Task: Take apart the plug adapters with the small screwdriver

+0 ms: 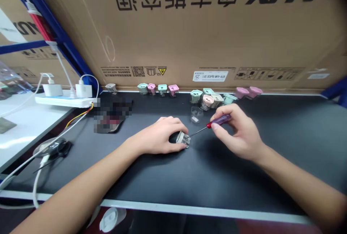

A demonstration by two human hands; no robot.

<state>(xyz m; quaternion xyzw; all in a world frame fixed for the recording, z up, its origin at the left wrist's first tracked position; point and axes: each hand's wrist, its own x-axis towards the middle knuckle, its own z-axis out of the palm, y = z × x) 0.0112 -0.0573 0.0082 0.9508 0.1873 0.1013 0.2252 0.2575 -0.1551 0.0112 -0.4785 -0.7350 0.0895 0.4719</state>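
Note:
My left hand (165,134) rests on the black tabletop, gripping a small pale grey-green piece between thumb and fingers; it looks like a pencil sharpener head (183,139). In my right hand (240,131) is a screwdriver (221,120) with a purple and red handle, pinched by thumb and fingers. Its thin shaft slants down to the left, and the tip meets or nearly meets the sharpener head; exact contact is too small to tell. Just beyond the shaft stands a clear plastic cup (196,115) with something white inside.
Pastel two-holed sharpeners (162,89) line the table's back edge, with several more (208,98) clustered behind my right hand. A large cardboard box (173,39) forms the back. At left are a power strip (65,101), cables, a partly blurred dark object (112,118) and a computer mouse-like item (50,147).

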